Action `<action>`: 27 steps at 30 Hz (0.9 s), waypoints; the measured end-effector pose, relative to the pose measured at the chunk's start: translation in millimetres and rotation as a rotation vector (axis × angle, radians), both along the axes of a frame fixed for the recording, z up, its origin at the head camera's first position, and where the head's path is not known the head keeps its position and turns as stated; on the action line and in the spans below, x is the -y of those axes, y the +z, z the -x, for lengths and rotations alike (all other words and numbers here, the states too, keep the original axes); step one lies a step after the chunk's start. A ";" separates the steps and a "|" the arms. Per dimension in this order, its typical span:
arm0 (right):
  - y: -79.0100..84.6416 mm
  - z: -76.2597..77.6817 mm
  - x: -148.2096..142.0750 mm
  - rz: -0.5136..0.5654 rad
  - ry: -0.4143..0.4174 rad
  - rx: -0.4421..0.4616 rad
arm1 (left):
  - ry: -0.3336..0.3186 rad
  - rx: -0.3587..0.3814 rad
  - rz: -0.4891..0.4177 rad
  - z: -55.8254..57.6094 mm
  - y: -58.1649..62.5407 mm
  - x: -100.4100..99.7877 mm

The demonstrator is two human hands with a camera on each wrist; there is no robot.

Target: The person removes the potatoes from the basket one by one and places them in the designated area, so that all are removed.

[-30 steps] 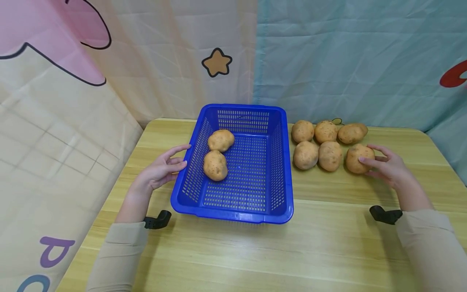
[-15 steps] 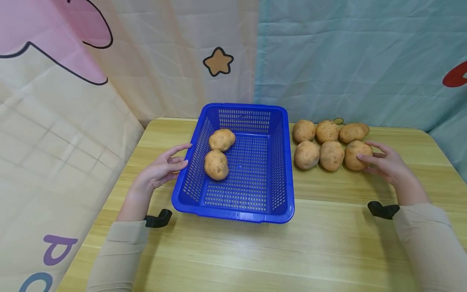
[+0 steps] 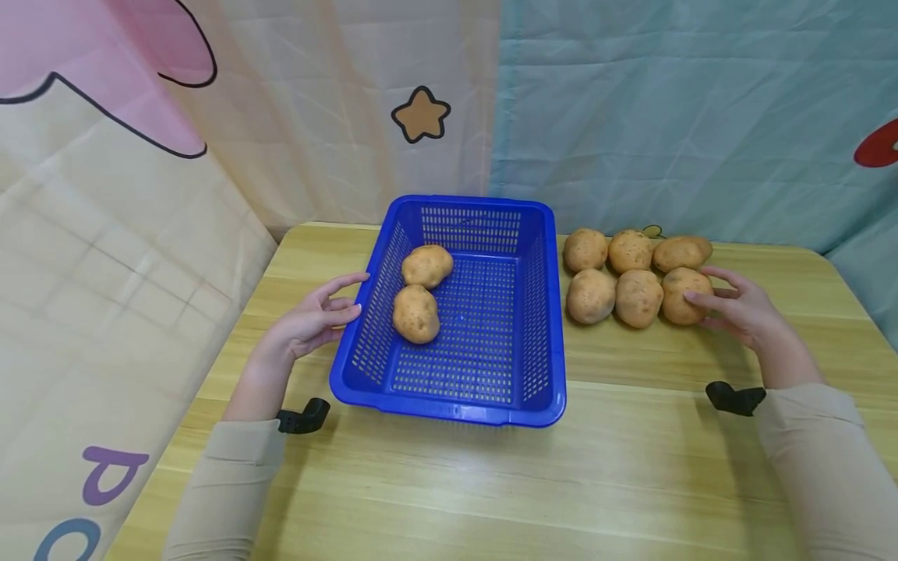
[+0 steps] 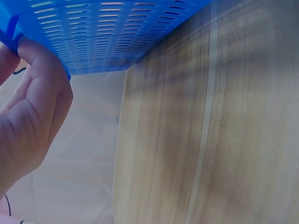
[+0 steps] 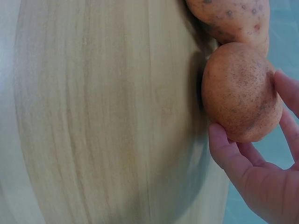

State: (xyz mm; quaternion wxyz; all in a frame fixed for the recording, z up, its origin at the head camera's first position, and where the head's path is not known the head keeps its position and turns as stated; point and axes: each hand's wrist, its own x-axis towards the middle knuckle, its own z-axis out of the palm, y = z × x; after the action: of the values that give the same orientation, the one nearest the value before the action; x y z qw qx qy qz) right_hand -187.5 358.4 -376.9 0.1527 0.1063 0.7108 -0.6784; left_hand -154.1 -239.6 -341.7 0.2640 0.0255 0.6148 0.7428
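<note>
In the head view, a blue plastic basket with slotted walls stands on the table, two potatoes lying against its left side. My left hand holds the basket's left rim, thumb and fingertips at the edge; the left wrist view shows its bent fingers up at the rim. Over on the right, my right hand grips a round potato between thumb and fingers. This potato is the right end of the front row, beside another potato. Its far side is covered by fingers in the right wrist view.
Behind the front row is a back row of potatoes, close to the curtain. Another potato sits near the basket's right wall. The wooden table extends toward the person. A printed cloth hangs along the left side.
My right hand has shifted the potato slightly left and back, up to its neighbours in the rows. The left hand has stayed at the basket rim.
</note>
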 end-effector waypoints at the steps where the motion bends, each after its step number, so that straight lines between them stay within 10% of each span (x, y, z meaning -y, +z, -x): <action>1: 0.4 0.2 0.1 -0.002 0.005 0.000 | 0.001 0.000 0.002 0.0 0.0 0.1; 9: -9.8 3.8 -21.3 0.000 0.023 -0.009 | -0.001 -0.006 0.005 -0.8 -0.2 -2.6; 15: 11.5 -5.5 -15.4 -0.023 0.024 -0.024 | 0.002 -0.003 0.000 -0.9 0.7 -1.9; 27: 51.9 -3.4 8.3 -0.397 0.139 -0.104 | -0.015 -0.032 0.007 -1.6 0.7 0.8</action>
State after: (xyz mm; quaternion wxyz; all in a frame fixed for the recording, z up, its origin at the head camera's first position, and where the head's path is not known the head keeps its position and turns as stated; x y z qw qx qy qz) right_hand -184.1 350.1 -325.1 0.1386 0.0499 0.8429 -0.5175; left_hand -152.5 -240.4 -341.0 0.2596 0.0408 0.6214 0.7381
